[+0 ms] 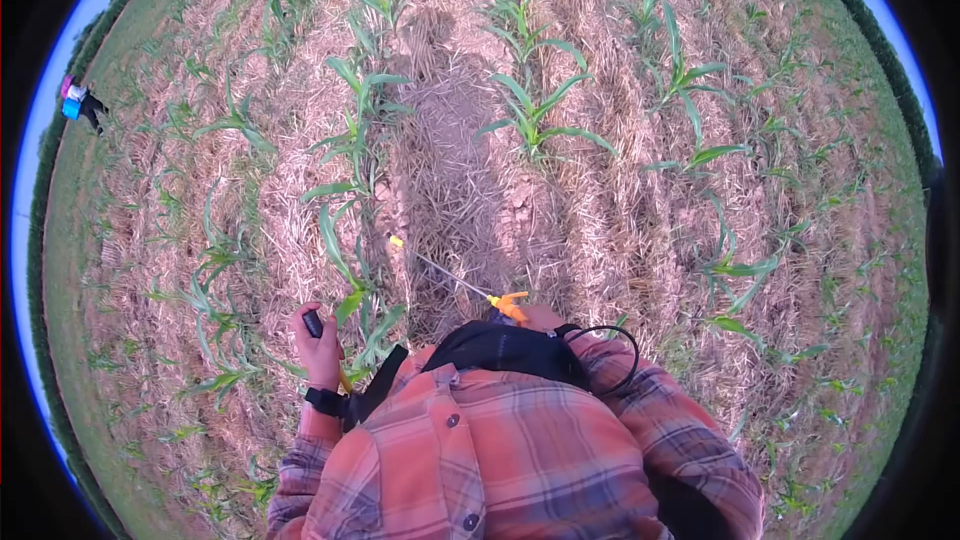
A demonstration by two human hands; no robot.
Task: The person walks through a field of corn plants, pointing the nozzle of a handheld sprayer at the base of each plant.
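Observation:
My left hand [318, 348] is closed around a short black handle [313, 323] at my left side. A bit of yellow rod [346, 380] shows just below that wrist. My right hand [543, 318] sits in front of my waist, partly hidden behind a black bag or pouch [508, 352] on my front. It is at the orange-yellow grip of a spray wand [462, 282], its fingers mostly out of sight. The wand's thin metal tube slants forward and left, down to a yellow nozzle [397, 241] close to a young corn plant [352, 280].
Rows of young corn plants [535, 122] run ahead on both sides, in soil covered with dry straw [600, 220]. A black cable [628, 340] loops by my right sleeve. Another person [83, 105] with a blue pack stands far off at left.

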